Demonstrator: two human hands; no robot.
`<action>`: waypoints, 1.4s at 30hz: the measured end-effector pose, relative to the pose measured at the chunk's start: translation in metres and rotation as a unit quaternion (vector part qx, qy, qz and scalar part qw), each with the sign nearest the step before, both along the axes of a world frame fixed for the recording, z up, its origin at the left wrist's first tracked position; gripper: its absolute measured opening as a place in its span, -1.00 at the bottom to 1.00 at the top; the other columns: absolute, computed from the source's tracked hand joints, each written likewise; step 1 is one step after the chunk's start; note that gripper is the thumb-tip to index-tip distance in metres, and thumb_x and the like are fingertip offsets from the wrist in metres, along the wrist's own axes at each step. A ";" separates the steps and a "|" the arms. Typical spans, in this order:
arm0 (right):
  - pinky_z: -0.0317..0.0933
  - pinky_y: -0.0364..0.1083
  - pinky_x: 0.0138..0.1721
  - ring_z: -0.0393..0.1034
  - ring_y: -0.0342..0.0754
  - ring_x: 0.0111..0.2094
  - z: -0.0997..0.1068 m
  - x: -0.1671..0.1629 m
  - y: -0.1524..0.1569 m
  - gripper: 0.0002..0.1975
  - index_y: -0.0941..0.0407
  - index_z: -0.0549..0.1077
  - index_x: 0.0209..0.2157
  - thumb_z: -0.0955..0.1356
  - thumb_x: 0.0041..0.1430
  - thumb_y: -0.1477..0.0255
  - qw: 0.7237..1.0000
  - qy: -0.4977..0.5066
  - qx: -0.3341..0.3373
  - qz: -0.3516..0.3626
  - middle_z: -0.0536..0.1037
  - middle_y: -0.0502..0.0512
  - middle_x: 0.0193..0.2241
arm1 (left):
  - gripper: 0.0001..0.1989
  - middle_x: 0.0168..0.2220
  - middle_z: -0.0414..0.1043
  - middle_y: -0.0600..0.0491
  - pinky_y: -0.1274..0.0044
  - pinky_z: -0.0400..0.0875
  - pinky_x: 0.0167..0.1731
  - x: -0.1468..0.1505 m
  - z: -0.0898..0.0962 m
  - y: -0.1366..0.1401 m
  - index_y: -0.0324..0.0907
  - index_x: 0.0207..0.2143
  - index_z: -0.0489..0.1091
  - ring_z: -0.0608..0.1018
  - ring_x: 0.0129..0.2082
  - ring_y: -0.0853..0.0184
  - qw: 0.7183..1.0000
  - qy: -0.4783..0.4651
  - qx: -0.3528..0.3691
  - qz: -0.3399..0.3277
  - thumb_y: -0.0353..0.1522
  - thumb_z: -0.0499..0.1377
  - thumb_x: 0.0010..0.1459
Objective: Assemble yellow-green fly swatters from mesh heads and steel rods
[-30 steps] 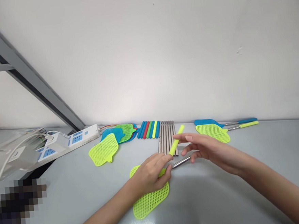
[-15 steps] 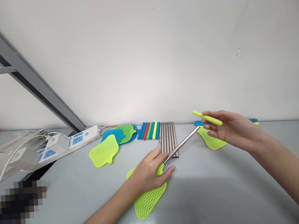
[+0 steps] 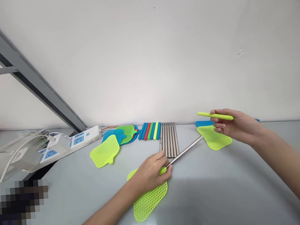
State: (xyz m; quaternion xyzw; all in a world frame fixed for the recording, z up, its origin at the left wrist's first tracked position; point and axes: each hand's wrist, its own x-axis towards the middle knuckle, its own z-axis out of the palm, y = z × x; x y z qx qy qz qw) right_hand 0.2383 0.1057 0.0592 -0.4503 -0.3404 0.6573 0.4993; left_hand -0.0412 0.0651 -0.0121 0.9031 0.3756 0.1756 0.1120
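My left hand (image 3: pixel 152 170) is closed around the neck of a yellow-green fly swatter head (image 3: pixel 150 202), whose perforated paddle hangs below the hand. A silver metal rod (image 3: pixel 186 151) sticks out of that neck and slants up to the right. My right hand (image 3: pixel 233 123) pinches a yellow-green handle sleeve (image 3: pixel 218 116) between thumb and fingers, raised above the table and apart from the rod's far end. Behind and below it lies another yellow-green swatter head (image 3: pixel 215 138), with blue pieces (image 3: pixel 203 123) by the wall.
Several metal rods (image 3: pixel 169 140) lie in a row beside several coloured handle sleeves (image 3: pixel 149 131). More swatter heads, a yellow-green one (image 3: pixel 105 151) and a blue one (image 3: pixel 115 134) among them, lie to the left. A white power strip (image 3: pixel 90 135) with plugged-in adapters stands further left.
My right hand has moved slightly right with the handle sleeve, which now lies more level. The rod's far end has dipped lower and shifted right, while my left hand keeps its grip.
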 end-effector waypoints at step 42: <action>0.01 -0.20 -0.69 -0.18 -0.28 -0.80 -0.059 -0.007 0.020 -0.77 0.13 0.16 -0.67 0.23 -0.01 0.40 0.983 0.119 -0.126 -0.053 -0.10 -0.19 -0.88 | -0.83 -0.51 0.15 0.10 0.59 0.21 -0.51 0.002 0.003 0.003 -0.19 -0.52 0.19 0.27 -0.50 0.43 1.000 -0.005 -0.001 0.005 -0.38 -0.10 0.08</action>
